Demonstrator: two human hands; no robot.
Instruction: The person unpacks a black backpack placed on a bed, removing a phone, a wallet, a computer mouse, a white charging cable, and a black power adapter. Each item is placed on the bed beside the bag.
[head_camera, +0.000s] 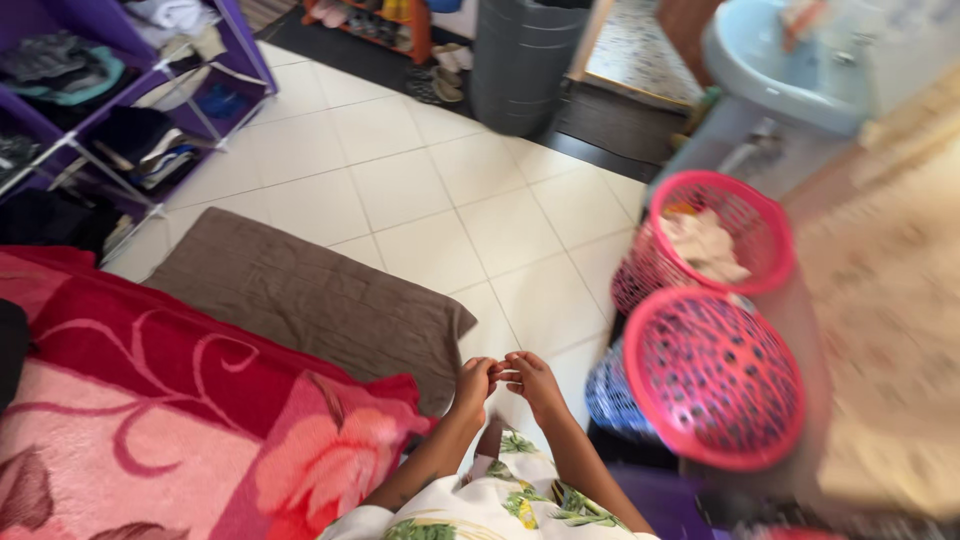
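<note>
Pink plastic perforated laundry basket (715, 378) sits near as I see my left hand (474, 384) and right hand (531, 379) touching fingertips, clasping nothing, above the cream tiled floor (440, 190).

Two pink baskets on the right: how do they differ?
The far basket holds crumpled pale cloth; the near basket looks empty, its perforated bottom bare. The near one sits closer to the hands and partly overlaps the far one. The near one is also tipped more towards the camera. Both are round, pink, perforated plastic.

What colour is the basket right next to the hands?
The nearest laundry basket is pink, with a mesh of holes. The head view shows it beside the right hand.
</note>
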